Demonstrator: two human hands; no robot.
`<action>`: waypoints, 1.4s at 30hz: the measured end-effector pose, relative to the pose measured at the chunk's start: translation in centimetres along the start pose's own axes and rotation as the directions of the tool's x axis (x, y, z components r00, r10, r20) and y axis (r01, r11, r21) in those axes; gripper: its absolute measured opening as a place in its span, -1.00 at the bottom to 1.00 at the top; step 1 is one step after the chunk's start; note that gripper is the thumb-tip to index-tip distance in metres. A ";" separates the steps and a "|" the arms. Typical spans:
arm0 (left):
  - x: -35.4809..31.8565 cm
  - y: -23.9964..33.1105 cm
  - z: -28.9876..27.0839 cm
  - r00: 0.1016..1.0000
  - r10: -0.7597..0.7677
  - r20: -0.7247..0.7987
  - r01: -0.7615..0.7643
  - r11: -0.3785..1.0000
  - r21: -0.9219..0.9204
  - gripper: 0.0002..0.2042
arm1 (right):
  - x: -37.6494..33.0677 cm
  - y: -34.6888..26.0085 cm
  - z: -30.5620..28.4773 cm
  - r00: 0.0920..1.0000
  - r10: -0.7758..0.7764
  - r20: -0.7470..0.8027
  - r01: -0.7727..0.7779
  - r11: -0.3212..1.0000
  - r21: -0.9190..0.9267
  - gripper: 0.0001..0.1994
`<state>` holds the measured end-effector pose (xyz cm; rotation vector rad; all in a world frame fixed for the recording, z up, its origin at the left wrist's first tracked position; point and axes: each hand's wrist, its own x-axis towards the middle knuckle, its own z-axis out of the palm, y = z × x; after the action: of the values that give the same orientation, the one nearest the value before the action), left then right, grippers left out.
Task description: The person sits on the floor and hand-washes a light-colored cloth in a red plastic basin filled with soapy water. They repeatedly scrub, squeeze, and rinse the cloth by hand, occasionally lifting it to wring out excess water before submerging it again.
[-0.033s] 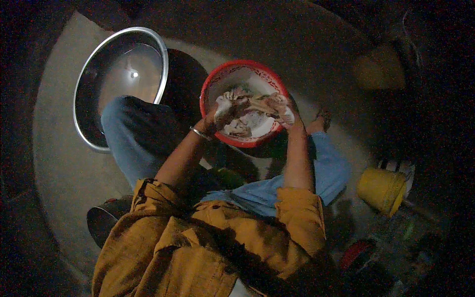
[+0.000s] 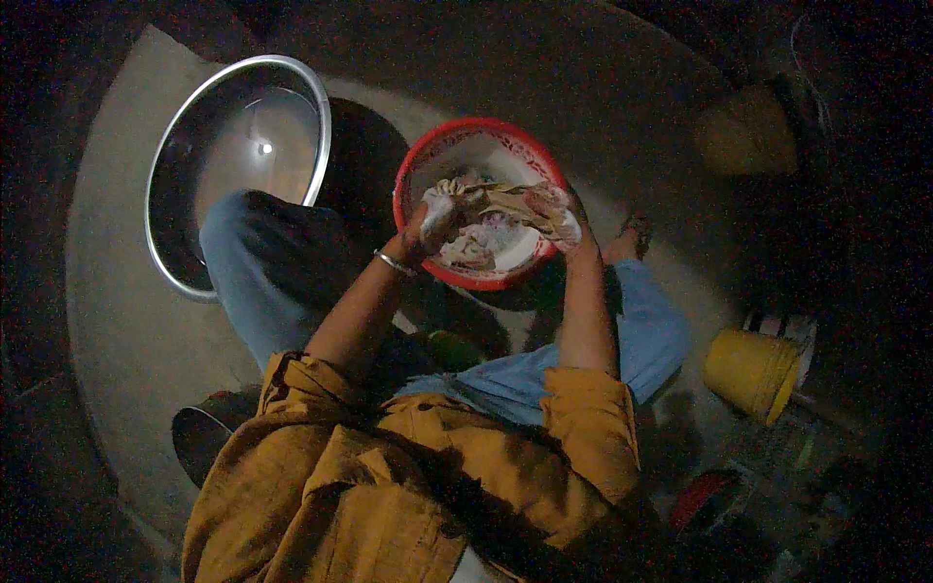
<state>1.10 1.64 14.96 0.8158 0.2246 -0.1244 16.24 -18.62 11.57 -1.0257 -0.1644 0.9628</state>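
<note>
At twelve o'clock, over a red-rimmed basin [image 2: 491, 281], a twisted cloth [image 2: 505, 202] is being gripped by the left hand [image 2: 440, 216] and right hand [image 2: 564, 222], both curled closed.

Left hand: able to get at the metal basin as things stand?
Probably, but not freely: the left hand holds one end of the cloth, and the left knee covers part of the metal basin from view. Its far side looks unblocked.

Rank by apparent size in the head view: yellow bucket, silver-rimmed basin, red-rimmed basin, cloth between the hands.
1. Silver-rimmed basin
2. Red-rimmed basin
Smaller, order unsure: yellow bucket; cloth, partly covered by left hand and right hand.
</note>
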 end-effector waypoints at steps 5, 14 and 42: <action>0.6 1.6 3.2 0.937 0.086 -0.339 -0.095 0.995 -0.009 -0.59 | 0.8 0.5 3.2 0.956 -0.209 -0.207 0.209 0.978 -0.019 -0.67; 1.8 -5.3 -4.3 0.999 0.023 0.047 -0.021 0.999 -0.040 -0.56 | 1.2 4.8 12.6 0.732 -0.565 0.382 0.372 -0.139 -0.918 -0.81; 1.7 -1.3 2.1 0.968 -0.085 -0.235 0.040 0.982 -0.187 -0.69 | 0.0 0.5 6.7 0.846 -0.417 -0.332 0.364 0.907 -0.214 -0.76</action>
<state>2.82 -0.86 14.99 0.6420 0.4860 -0.0623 12.35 -14.15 14.84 -1.2306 -0.1220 0.3751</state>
